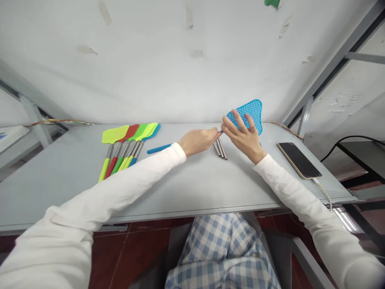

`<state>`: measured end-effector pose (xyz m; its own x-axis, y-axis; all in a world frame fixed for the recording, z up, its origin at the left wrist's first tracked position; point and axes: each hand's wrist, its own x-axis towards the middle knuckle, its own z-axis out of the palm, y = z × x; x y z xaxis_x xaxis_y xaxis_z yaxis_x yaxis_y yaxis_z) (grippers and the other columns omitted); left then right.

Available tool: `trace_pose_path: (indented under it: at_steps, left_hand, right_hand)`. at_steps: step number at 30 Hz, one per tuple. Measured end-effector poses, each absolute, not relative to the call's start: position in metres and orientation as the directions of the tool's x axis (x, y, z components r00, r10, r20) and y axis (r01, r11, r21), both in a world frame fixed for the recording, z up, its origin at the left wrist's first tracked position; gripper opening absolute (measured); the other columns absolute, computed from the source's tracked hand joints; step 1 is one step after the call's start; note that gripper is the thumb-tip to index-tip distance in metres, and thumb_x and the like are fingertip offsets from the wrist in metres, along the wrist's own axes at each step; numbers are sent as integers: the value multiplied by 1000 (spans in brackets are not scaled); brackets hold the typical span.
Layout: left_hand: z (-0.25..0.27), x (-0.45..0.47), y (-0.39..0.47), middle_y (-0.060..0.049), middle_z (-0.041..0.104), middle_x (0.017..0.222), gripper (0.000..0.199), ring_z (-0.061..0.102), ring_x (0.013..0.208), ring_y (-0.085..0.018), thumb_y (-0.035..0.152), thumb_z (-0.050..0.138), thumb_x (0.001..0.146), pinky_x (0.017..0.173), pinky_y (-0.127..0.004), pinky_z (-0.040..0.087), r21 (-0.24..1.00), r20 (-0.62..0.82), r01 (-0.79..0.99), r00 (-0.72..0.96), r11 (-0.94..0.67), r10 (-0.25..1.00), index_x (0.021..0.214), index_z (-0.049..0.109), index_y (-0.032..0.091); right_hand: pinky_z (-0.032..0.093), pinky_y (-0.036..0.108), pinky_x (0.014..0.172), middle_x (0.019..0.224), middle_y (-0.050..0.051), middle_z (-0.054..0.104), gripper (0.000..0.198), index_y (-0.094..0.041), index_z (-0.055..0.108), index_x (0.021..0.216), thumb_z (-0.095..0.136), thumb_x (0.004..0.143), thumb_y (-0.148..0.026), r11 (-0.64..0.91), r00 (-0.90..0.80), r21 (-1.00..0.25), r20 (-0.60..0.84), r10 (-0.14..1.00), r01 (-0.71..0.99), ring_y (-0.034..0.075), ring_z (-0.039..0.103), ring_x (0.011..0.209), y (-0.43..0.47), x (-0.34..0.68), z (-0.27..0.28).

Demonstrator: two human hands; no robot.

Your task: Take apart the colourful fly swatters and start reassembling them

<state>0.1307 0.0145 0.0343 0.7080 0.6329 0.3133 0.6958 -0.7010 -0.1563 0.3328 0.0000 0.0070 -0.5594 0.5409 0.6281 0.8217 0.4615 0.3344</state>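
A blue fly swatter head (255,110) with a perforated mesh is at my right hand (242,137). My right fingers reach over the mesh, with the thumb side at its narrow neck. Just left of it, my left hand (200,141) is closed, its fingertips meeting the neck; what lies inside that fist is hidden. A blue handle (159,149) shows to the left of my left hand, partly behind it and the sleeve. Several short metal tubes (221,150) lie side by side on the table between my hands.
Several fly swatters in yellow, red, green and blue (124,146) lie in an overlapping row at the left of the grey table (192,192). A phone (299,159) with a white cable rests at the right. A white wall (168,80) rises behind the table.
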Motion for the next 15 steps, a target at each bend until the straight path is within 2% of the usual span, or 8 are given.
trace_pose_path:
  at_steps: [5, 9, 15]
  left_hand:
    - [41, 126, 7, -13, 67, 70, 50, 65, 60, -21, 41, 21, 100, 52, -27, 41, -191, 355, 745, 660, -639, 663, 98, 61, 10]
    - [41, 114, 0, -12, 65, 65, 48, 64, 56, -21, 42, 22, 99, 50, -27, 39, -144, 433, 775, 608, -615, 666, 92, 59, 11]
    - [58, 101, -11, -11, 65, 66, 46, 65, 60, -22, 40, 22, 100, 52, -28, 39, -154, 433, 755, 632, -637, 644, 92, 58, 13]
  right_hand:
    - [28, 53, 116, 143, 4, 48, 40, -28, 46, 134, 40, 95, -22, 459, -578, 366, 635, 513, 809, 26, 33, 142, 1, 326, 19]
    - [29, 51, 117, 143, 0, 49, 38, -30, 47, 132, 35, 96, -24, 485, -605, 385, 644, 469, 786, 23, 35, 141, 5, 315, 27]
    - [33, 50, 115, 140, -3, 52, 31, -32, 54, 119, 33, 97, -27, 538, -577, 286, 636, 512, 793, 24, 36, 141, -2, 307, 50]
